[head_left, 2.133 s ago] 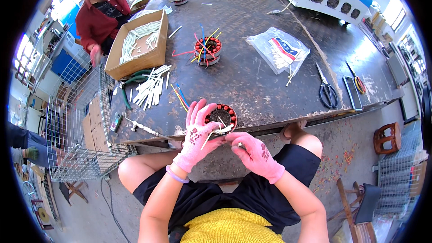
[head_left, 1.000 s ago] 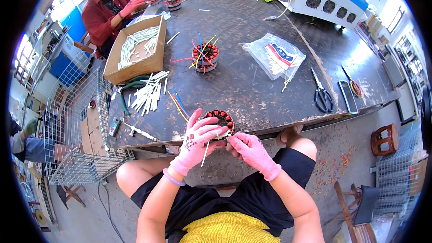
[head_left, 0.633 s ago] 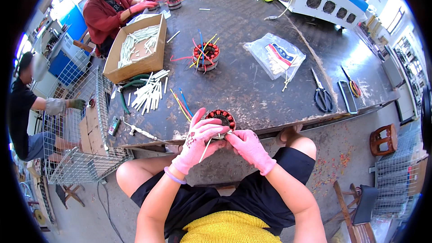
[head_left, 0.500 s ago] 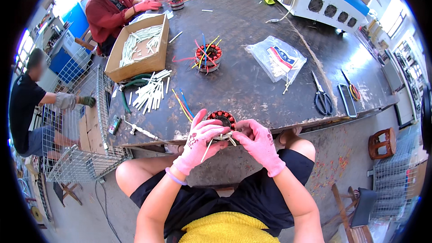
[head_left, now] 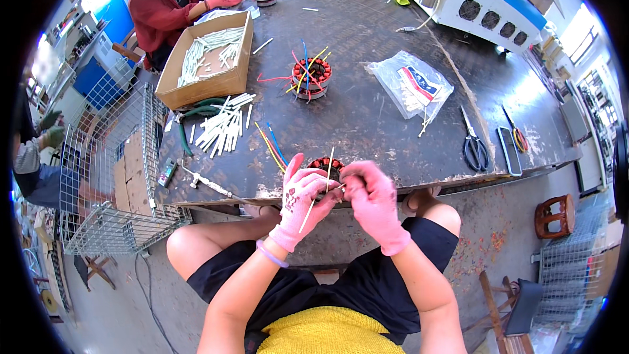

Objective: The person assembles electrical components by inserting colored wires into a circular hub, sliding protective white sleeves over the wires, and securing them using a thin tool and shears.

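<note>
A motor stator (head_left: pixel 320 163) with red windings stands at the table's near edge, largely hidden behind my gloved hands. Yellow and blue wires (head_left: pixel 272 146) rise from its left side. My left hand (head_left: pixel 303 198), in a pink glove, pinches thin white cable ties (head_left: pixel 308 215); one end points down toward me, another strip stands up across the stator. Close on its right, my right hand (head_left: pixel 377 206), also pink-gloved, has its fingers closed at a short white end between the hands. That hand is slightly blurred, and the fingertips partly cover what they grip.
Another stator (head_left: pixel 312 78) sits farther back. White tubes (head_left: pixel 226 124) lie piled beside a cardboard box (head_left: pixel 246 59) of more. To the right are a plastic bag (head_left: pixel 409 85), scissors (head_left: pixel 473 144), a phone (head_left: pixel 508 151) and orange-handled cutters (head_left: pixel 519 139). Co-workers are at the left.
My right hand has turned and drawn its fingers together. One white strip now stands upright across the stator. At left, the co-worker by the wire cage has leaned back, hands now together.
</note>
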The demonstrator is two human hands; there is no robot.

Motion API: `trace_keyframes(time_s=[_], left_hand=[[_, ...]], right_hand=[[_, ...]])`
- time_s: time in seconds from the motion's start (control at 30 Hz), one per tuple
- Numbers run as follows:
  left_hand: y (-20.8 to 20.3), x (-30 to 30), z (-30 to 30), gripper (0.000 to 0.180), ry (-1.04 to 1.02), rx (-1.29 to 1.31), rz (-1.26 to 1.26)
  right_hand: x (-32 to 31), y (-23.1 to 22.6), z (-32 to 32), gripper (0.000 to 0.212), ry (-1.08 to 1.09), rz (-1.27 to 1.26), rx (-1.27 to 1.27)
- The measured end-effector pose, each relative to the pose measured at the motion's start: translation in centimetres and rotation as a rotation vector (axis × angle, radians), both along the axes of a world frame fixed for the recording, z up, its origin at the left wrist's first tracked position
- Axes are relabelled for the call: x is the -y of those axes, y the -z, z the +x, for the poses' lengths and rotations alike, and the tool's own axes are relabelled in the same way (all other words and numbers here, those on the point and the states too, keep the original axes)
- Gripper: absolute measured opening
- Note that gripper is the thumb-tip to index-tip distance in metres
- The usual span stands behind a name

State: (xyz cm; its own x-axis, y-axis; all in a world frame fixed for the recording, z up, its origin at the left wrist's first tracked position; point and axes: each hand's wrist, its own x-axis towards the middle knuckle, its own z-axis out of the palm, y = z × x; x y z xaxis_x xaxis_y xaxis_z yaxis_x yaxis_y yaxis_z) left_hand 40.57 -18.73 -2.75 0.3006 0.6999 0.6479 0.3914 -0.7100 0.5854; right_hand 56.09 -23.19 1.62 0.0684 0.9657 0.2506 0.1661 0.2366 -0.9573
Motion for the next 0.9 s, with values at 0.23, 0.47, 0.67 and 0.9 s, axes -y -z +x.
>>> trace_keyframes(time_s=[0.23, 0.47, 0.67, 0.9], left_hand=[[-1.2, -0.2, -1.1, 0.034, 0.097, -0.117, -0.026], [-0.2, -0.7, -1.2, 0.042, 0.122, -0.154, 0.009], [-0.3, -1.0, -1.2, 0.035, 0.144, -0.244, 0.075], [-0.7, -1.6, -1.2, 0.032, 0.205, -0.312, 0.092]], right_hand=[[1.0, -2.5, 1.7, 0.029, -0.053, -0.148, -0.295], [0.3, 1.5, 1.2, 0.017, -0.136, -0.127, -0.013], [2.8, 3.0, -0.4, 0.009, -0.079, -0.331, -0.481], [0.0, 1.5, -0.6, 0.004, -0.013, -0.198, -0.056]])
